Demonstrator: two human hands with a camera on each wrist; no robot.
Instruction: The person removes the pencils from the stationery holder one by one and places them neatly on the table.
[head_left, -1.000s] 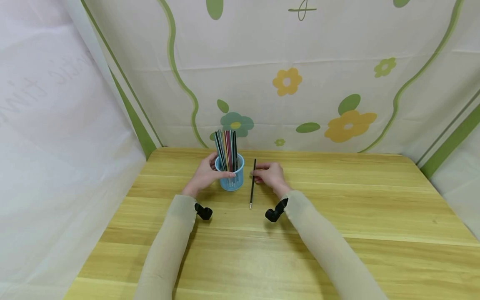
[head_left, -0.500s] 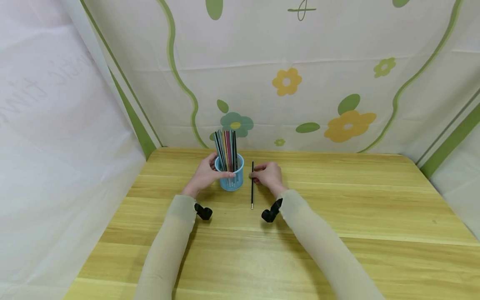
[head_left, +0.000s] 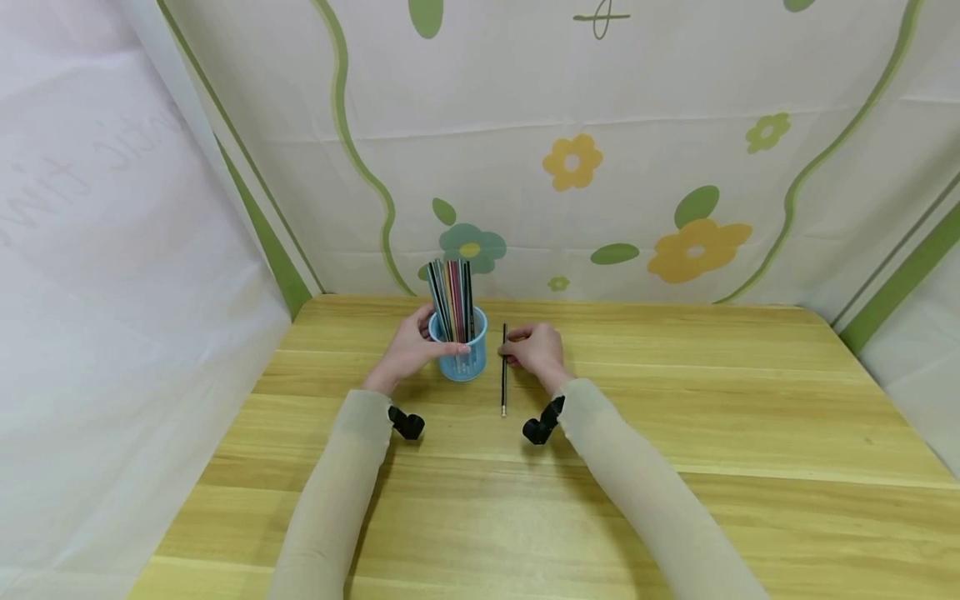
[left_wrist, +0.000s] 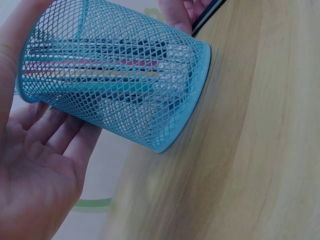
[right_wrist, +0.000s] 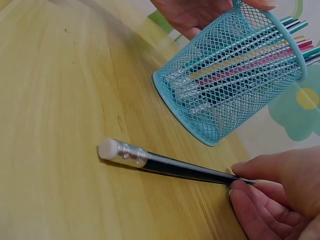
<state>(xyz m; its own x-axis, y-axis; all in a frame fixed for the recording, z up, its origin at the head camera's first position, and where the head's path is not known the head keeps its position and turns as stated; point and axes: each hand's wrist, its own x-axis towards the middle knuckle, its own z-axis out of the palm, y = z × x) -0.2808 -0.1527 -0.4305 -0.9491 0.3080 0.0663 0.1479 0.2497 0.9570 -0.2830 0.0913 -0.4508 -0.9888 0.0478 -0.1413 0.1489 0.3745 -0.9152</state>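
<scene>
A light-blue mesh pencil cup stands upright on the wooden table, with several pencils in black, teal, red and yellow inside. My left hand holds the cup from its left side, the thumb across the front near the rim and the fingers behind. Just right of the cup, my right hand pinches a black pencil between thumb and fingers. Its white eraser and silver ferrule point toward me, low over or on the table; I cannot tell whether it touches. The pencil and cup are apart.
The wooden table spreads out to the right and in front. A white cloth with flowers and leaves hangs behind its back edge, and another white cloth hangs at the left. Each wrist carries a small black camera.
My right hand has shifted slightly left, and the pencil has swung from a slight slant to nearly straight away from me. The left hand and the cup have stayed in place.
</scene>
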